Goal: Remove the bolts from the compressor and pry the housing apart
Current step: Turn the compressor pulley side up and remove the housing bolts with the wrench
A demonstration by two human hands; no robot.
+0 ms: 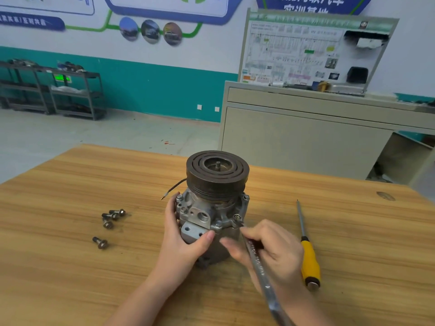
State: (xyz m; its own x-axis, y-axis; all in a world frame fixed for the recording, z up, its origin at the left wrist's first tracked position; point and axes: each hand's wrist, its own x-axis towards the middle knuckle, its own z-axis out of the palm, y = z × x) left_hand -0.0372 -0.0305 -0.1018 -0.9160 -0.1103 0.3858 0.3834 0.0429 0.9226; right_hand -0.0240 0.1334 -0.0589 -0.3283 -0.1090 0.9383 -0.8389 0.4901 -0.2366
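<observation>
The compressor (pixel 211 208) stands upright on the wooden table (pixel 70 267), its dark grooved pulley (pixel 217 175) on top. My left hand (pixel 186 241) grips the left side of its silver housing, thumb on the front block. My right hand (pixel 266 245) holds a steel wrench (pixel 261 271), whose head sits at a bolt (pixel 237 217) on the housing's front right flange. More bolts remain in the flange, such as one at the front (pixel 218 223). Several removed bolts (pixel 113 216) lie on the table to the left, one apart (pixel 100 242).
A yellow-handled screwdriver (pixel 308 257) lies on the table right of my right hand, tip pointing away. A black wire (pixel 174 187) sticks out left of the compressor. A beige cabinet (pixel 306 137) with a training board stands behind the table; shelving racks (pixel 54 90) line the far wall.
</observation>
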